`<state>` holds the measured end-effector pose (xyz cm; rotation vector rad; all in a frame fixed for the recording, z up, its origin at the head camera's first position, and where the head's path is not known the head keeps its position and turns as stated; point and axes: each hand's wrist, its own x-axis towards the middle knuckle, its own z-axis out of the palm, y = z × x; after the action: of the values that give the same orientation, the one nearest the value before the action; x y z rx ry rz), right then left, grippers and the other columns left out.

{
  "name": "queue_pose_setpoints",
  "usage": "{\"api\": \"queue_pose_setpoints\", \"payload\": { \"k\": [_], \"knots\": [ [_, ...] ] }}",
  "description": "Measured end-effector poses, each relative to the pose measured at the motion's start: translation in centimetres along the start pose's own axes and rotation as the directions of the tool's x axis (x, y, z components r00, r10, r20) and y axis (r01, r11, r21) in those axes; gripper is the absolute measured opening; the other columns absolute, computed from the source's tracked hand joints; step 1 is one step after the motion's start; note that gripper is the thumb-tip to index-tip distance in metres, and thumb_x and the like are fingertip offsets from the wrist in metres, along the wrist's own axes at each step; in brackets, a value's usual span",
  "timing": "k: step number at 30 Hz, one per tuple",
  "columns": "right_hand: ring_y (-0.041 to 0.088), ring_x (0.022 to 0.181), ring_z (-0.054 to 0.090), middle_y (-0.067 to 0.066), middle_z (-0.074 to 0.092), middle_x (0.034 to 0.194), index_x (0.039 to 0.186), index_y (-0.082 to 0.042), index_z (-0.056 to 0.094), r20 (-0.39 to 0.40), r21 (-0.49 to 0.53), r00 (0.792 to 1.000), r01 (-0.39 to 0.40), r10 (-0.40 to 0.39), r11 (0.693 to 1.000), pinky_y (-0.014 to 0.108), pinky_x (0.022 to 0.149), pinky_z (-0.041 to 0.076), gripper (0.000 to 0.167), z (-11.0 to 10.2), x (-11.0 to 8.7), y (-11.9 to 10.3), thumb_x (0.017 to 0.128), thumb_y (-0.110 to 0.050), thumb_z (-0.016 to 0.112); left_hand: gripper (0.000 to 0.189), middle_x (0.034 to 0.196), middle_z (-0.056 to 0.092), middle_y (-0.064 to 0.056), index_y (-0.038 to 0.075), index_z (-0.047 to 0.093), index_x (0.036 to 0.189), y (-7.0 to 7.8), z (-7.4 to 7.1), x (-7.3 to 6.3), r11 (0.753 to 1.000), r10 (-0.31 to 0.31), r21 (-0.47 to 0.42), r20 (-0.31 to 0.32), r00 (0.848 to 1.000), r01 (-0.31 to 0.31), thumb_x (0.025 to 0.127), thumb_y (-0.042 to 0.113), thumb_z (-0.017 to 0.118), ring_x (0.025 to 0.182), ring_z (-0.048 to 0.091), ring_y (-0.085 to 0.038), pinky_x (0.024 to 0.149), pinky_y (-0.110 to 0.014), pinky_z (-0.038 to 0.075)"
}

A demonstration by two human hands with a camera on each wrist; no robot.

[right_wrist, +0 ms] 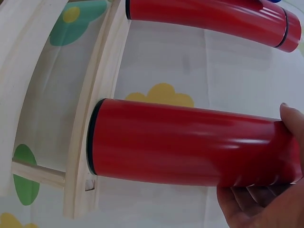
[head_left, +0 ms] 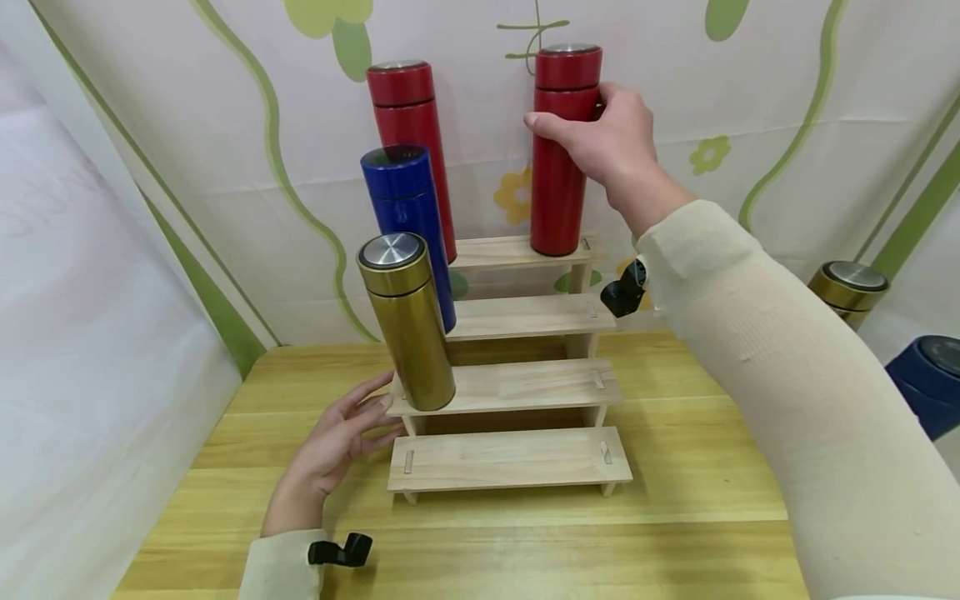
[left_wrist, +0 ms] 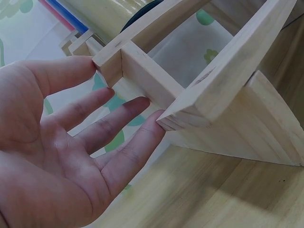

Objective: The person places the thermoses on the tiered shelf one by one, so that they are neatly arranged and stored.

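My right hand (head_left: 618,137) grips the upper part of a red thermos flask (head_left: 557,183), thumb across the front and the other fingers around the far side. The flask stands upright at the right end of the top step of a wooden tiered rack (head_left: 517,385); in the right wrist view its base meets the step. My left hand (head_left: 333,450) is spread at the rack's left side, its fingertips against the shelf ends in the left wrist view. Along the rack's left stand a gold flask (head_left: 411,342), a blue flask (head_left: 408,187) and a second red flask (head_left: 408,117), each on its own step.
Beyond my right sleeve, another gold flask (head_left: 849,285) and a dark blue flask (head_left: 926,375) are partly hidden at the right. The rack stands on a wooden table (head_left: 487,550). A patterned white cloth (head_left: 465,25) hangs close behind the rack.
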<state>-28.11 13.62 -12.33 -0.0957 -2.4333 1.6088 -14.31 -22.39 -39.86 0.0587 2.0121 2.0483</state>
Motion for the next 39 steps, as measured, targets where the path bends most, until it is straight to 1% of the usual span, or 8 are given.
{"api": "queue_pose_setpoints", "payload": {
  "k": [10, 17, 21, 25, 30, 34, 39],
  "knots": [
    [0.015, 0.133, 0.052, -0.006, 0.055, 0.158, 0.158, -0.029, 0.047, -0.004, 0.013, 1.000, 0.004, -0.003, 1.000, 0.039, 0.121, 0.050, 0.078, -0.1, 0.2, 0.3, 0.092, -0.055, 0.080, 0.065, 0.148, 0.065, -0.009, 0.009, 0.032, 0.169, -0.1, 0.0, -0.1, 1.000, -0.001, -0.003, 0.007, 1.000, 0.001, 0.113, 0.025, 0.059, 0.119, 0.074, -0.018, 0.105, -0.037, 0.062],
    [0.015, 0.135, 0.052, -0.006, 0.054, 0.159, 0.159, -0.030, 0.046, -0.007, 0.017, 1.000, 0.003, -0.003, 1.000, 0.039, 0.121, 0.050, 0.078, -0.2, 0.1, 0.3, 0.093, -0.055, 0.080, 0.065, 0.145, 0.066, -0.007, 0.008, 0.032, 0.169, 0.0, 0.1, -0.1, 1.000, -0.001, -0.010, 0.007, 1.000, 0.001, 0.113, 0.024, 0.059, 0.118, 0.074, -0.019, 0.105, -0.037, 0.063],
    [0.016, 0.137, 0.052, -0.005, 0.053, 0.160, 0.160, -0.029, 0.043, 0.002, -0.018, 1.000, -0.001, 0.001, 1.000, 0.039, 0.121, 0.051, 0.080, -0.1, 0.0, 0.5, 0.094, -0.056, 0.078, 0.065, 0.146, 0.065, -0.007, 0.008, 0.031, 0.169, 0.0, 0.1, -0.1, 1.000, -0.001, -0.006, 0.009, 1.000, 0.001, 0.113, 0.024, 0.059, 0.118, 0.074, -0.019, 0.105, -0.037, 0.062],
    [0.019, 0.139, 0.053, -0.001, 0.051, 0.162, 0.161, -0.025, 0.040, 0.015, -0.090, 1.000, -0.001, 0.002, 0.996, 0.041, 0.120, 0.053, 0.083, 0.0, -0.2, 1.2, 0.094, -0.059, 0.076, 0.065, 0.148, 0.064, -0.009, 0.008, 0.032, 0.169, 0.0, 0.1, 0.0, 1.000, -0.003, -0.007, 0.009, 1.000, 0.003, 0.113, 0.024, 0.059, 0.119, 0.074, -0.019, 0.105, -0.038, 0.062],
    [0.021, 0.140, 0.054, 0.002, 0.051, 0.162, 0.161, -0.022, 0.039, 0.036, -0.148, 0.999, 0.021, -0.016, 0.989, 0.041, 0.118, 0.054, 0.084, 0.0, -0.4, 2.7, 0.095, -0.061, 0.073, 0.064, 0.150, 0.062, -0.011, 0.009, 0.032, 0.169, -0.2, 0.1, 0.2, 1.000, -0.005, -0.006, 0.008, 1.000, 0.005, 0.113, 0.024, 0.059, 0.119, 0.073, -0.019, 0.106, -0.038, 0.062],
    [0.021, 0.138, 0.055, 0.004, 0.053, 0.161, 0.161, -0.018, 0.041, 0.052, -0.171, 0.998, 0.038, -0.029, 0.985, 0.039, 0.116, 0.054, 0.085, -0.2, -0.8, 3.9, 0.095, -0.062, 0.072, 0.064, 0.150, 0.062, -0.011, 0.009, 0.032, 0.169, -0.2, 0.1, 0.2, 1.000, -0.004, -0.003, 0.006, 1.000, 0.004, 0.113, 0.025, 0.059, 0.120, 0.073, -0.018, 0.107, -0.039, 0.061],
    [0.020, 0.140, 0.055, 0.004, 0.056, 0.159, 0.160, -0.018, 0.044, 0.047, -0.188, 0.998, 0.039, -0.031, 0.981, 0.041, 0.115, 0.053, 0.087, -0.9, -1.6, 5.2, 0.093, -0.067, 0.071, 0.064, 0.149, 0.064, -0.009, 0.009, 0.032, 0.169, -0.4, 0.1, 0.3, 1.000, -0.002, -0.006, 0.012, 1.000, 0.002, 0.113, 0.025, 0.059, 0.120, 0.073, -0.019, 0.107, -0.039, 0.061]
  ]
}}
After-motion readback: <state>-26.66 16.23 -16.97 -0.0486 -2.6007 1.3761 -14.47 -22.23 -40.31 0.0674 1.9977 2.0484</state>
